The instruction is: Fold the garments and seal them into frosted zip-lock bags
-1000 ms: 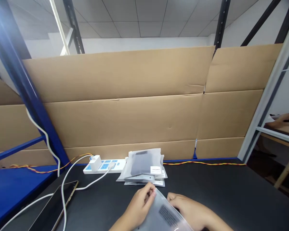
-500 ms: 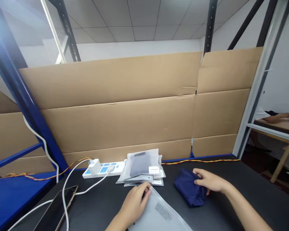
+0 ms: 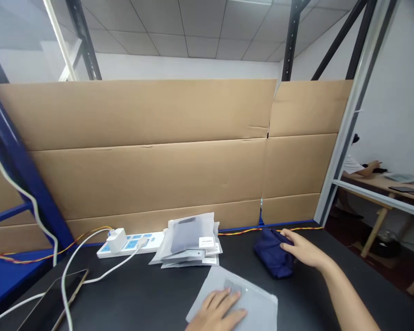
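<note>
The left hand [image 3: 217,310] lies spread on a frosted plastic bag [image 3: 248,294]; the right hand [image 3: 305,250] rests curved on a navy cloth bundle [image 3: 272,256] at two o'clock.

Cardboard panels [image 3: 134,147] against blue steel shelving [image 3: 25,174]

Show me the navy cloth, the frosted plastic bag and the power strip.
Navy cloth [image 3: 271,259], head view, on its middle.
Frosted plastic bag [image 3: 258,301], head view, on its right part.
Power strip [image 3: 133,246], head view, on its socket panel.
</note>
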Action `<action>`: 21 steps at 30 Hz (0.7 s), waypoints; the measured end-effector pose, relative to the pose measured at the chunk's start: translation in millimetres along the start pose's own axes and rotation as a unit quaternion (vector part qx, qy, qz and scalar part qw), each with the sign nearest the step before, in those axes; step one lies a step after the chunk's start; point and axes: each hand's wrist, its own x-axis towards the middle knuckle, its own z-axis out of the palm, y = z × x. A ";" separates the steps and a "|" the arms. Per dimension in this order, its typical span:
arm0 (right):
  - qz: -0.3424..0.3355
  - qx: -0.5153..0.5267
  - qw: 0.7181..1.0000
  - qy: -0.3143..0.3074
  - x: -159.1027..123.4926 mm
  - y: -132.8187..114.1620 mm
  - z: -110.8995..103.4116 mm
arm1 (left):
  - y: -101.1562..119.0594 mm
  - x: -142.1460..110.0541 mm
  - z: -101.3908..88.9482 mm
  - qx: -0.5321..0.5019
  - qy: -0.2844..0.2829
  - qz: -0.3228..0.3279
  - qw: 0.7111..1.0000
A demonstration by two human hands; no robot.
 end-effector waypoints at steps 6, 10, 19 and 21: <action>-0.094 0.035 0.980 0.175 5.8 -8.9 -1.5 | 23.6 118.7 11.1 -0.014 0.137 -0.093 0.986; -0.084 0.082 0.959 0.259 -4.5 -13.4 29.9 | 13.7 155.8 2.2 -0.029 0.225 -0.134 0.965; -0.020 0.237 0.961 0.139 -75.9 -5.8 162.8 | 32.7 36.0 -22.3 -0.124 0.327 -0.134 0.927; 0.012 0.269 0.962 0.039 -84.7 21.4 210.2 | 44.9 -2.3 -22.4 -0.128 0.263 -0.070 0.954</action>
